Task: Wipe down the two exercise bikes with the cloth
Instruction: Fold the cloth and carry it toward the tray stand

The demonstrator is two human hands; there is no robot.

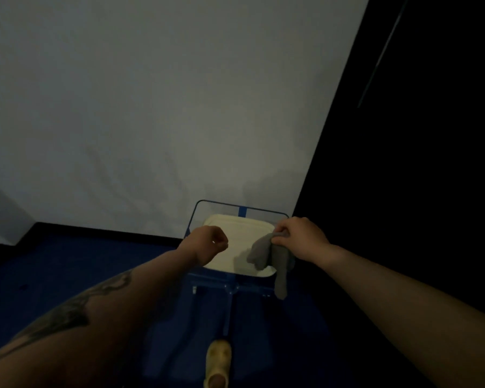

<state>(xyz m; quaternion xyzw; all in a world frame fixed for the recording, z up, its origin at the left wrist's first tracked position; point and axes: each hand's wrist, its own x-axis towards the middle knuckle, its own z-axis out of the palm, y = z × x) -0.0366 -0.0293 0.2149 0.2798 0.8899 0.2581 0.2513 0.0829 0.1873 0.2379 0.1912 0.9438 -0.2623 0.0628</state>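
At lower centre of the dim frame, the left hand (211, 242) is curled into a fist holding nothing. Right of it, the right hand (297, 233) pinches a grey cloth (266, 254) dangling over a cream pad (235, 245) on a blue frame (237, 287). No bike is recognisable; wiping seems about to begin, needing cloth pressed flat.

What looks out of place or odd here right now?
Nothing spilled or damaged. The grey cloth hangs from the right hand over a cream rectangular tray on a blue metal frame; no exercise bike is in view.
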